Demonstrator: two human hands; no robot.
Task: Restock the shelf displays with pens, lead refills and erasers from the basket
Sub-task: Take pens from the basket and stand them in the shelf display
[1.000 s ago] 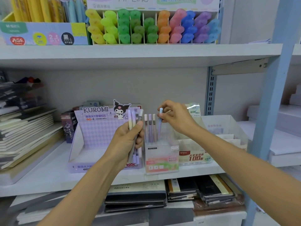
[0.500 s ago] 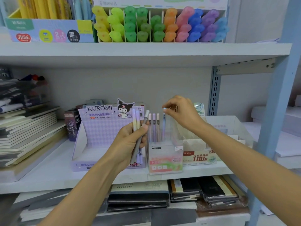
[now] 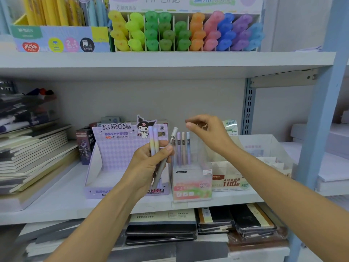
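- Lead refill tubes (image 3: 153, 146): three are in the left hand (image 3: 147, 165). Two are pastel, purple fading to yellow, and stand upright side by side. The third is a grey tube (image 3: 170, 148) with a white cap that tilts to the right.
- Left hand: it is raised in front of the middle shelf (image 3: 56, 201) with the forearm coming up from the lower left. The fingers and thumb are wrapped round the lower halves of the three tubes, with the thumb tip on the grey one.
- Clear display box (image 3: 190, 184): it sits at the front edge of the shelf, just right of the left hand. Three tubes stand upright in it, one purple, one peach and one blue. The grey tube's cap crosses in front of the box's left side, so I cannot tell whether a fourth tube stands there.
- Right hand (image 3: 209, 135): it hovers just above the box, with the forearm reaching in from the lower right. The fingers are curled, the thumb and forefinger tips are close together, and nothing is held.
- Kuromi display carton (image 3: 117, 148): one purple carton, open at the front, behind the left hand.
- White carton (image 3: 230, 183): one carton marked "100", just right of the clear box.
- Notebooks (image 3: 34, 157): one slanted stack at the shelf's left end.
- Highlighters (image 3: 170, 31): rows in yellow, green, orange, pink, blue and purple on the shelf above.
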